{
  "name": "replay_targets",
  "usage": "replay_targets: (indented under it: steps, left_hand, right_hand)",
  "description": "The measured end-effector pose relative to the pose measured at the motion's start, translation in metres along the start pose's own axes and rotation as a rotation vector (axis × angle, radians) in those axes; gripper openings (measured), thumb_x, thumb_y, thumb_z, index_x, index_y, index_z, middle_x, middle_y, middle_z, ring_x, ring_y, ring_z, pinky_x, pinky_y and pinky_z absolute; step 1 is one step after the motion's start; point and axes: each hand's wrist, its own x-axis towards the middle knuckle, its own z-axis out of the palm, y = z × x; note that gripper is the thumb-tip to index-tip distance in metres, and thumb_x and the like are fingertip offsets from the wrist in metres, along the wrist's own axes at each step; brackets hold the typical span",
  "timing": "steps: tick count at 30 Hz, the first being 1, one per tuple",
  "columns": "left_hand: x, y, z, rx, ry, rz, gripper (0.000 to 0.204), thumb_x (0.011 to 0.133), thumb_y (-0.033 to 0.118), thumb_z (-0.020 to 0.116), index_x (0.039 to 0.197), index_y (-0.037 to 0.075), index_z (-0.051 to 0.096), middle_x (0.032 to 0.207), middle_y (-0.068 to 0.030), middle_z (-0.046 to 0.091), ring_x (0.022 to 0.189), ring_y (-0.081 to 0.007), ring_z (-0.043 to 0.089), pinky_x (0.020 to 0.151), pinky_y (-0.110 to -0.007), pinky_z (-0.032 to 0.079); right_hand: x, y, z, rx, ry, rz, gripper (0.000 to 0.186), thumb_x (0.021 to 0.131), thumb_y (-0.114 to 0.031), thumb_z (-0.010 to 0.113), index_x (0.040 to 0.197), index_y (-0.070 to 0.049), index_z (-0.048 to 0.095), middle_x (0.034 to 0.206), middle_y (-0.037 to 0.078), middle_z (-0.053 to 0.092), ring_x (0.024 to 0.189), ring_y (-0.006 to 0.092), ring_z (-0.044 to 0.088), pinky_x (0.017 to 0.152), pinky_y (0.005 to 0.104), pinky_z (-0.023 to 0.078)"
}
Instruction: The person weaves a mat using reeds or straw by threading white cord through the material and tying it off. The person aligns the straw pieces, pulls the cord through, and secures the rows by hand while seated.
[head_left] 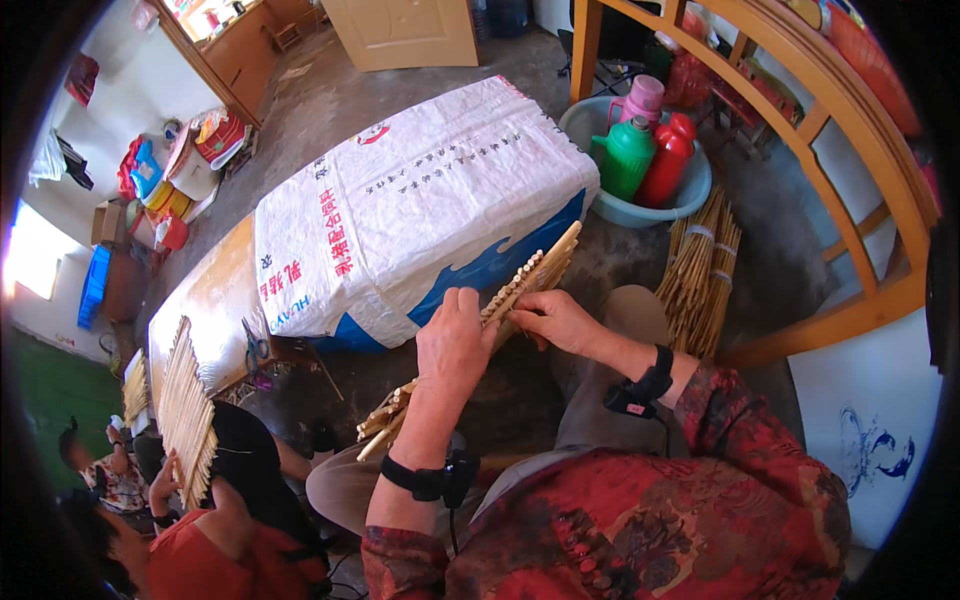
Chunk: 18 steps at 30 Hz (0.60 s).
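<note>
Left hand: clamped over the reed mat panel mid-length.
Right hand: pinching its upper edge — hands close together.
Panel: slanted above lap, before the woven sack.
Technique: keep stalks flush, grip even.

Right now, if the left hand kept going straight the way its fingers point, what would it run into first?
The left hand points up and away over the row of sticks that it grips. Straight on, it would probably meet the big white woven sack first, though depth is hard to judge.

White woven sack beside basin holding three flasks.
</note>
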Motion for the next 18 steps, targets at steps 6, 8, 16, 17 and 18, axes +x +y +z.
replay_targets:
  steps: [6, 8, 16, 17, 18]
  left_hand:
    - [0.014, 0.004, 0.01, 0.045, -0.185, -0.011, 0.026, 0.078, 0.025, 0.065, 0.09, 0.006, 0.051, 0.083, -0.0178, 0.062, 0.081, -0.0385, 0.06, 0.065, -0.048, 0.047]
    - [0.012, 0.009, 0.011, 0.046, -0.175, 0.003, 0.021, 0.079, 0.021, 0.063, 0.088, 0.006, 0.05, 0.081, -0.0163, 0.061, 0.078, -0.0375, 0.06, 0.065, -0.048, 0.048]
    - [0.016, -0.019, 0.0, 0.016, -0.138, -0.105, 0.019, 0.083, 0.019, 0.058, 0.096, 0.006, 0.058, 0.088, -0.0159, 0.064, 0.083, -0.0385, 0.061, 0.072, -0.049, 0.047]
    - [0.017, -0.017, 0.005, 0.006, -0.131, -0.084, 0.019, 0.083, 0.019, 0.058, 0.096, 0.006, 0.058, 0.088, -0.0159, 0.064, 0.083, -0.0385, 0.061, 0.072, -0.049, 0.047]
    - [0.015, -0.016, 0.008, 0.006, -0.084, -0.046, 0.02, 0.083, 0.019, 0.058, 0.099, 0.006, 0.058, 0.089, -0.0153, 0.064, 0.084, -0.0378, 0.06, 0.072, -0.049, 0.047]
  right_hand:
    - [0.003, -0.002, -0.003, -0.063, -0.014, -0.084, 0.024, 0.087, -0.021, 0.059, 0.085, 0.002, 0.064, 0.065, 0.01, 0.059, 0.056, 0.0168, 0.055, 0.055, 0.0333, 0.046]
    - [-0.008, 0.0, -0.004, -0.121, -0.017, -0.061, 0.023, 0.087, -0.02, 0.058, 0.082, 0.002, 0.062, 0.065, 0.013, 0.058, 0.058, 0.0173, 0.056, 0.058, 0.034, 0.046]
    - [-0.123, -0.009, -0.069, -0.415, 0.004, -0.035, 0.022, 0.086, -0.02, 0.057, 0.075, 0.0, 0.057, 0.074, 0.013, 0.053, 0.072, 0.0296, 0.055, 0.064, 0.0368, 0.045]
    - [-0.134, -0.011, -0.091, -0.639, -0.001, -0.098, 0.022, 0.086, -0.02, 0.057, 0.075, -0.001, 0.056, 0.074, 0.012, 0.053, 0.071, 0.0293, 0.055, 0.064, 0.0368, 0.045]
    - [-0.147, -0.01, -0.098, -0.694, -0.074, -0.125, 0.022, 0.086, -0.02, 0.057, 0.075, -0.001, 0.057, 0.073, 0.012, 0.052, 0.07, 0.0299, 0.055, 0.063, 0.0371, 0.045]
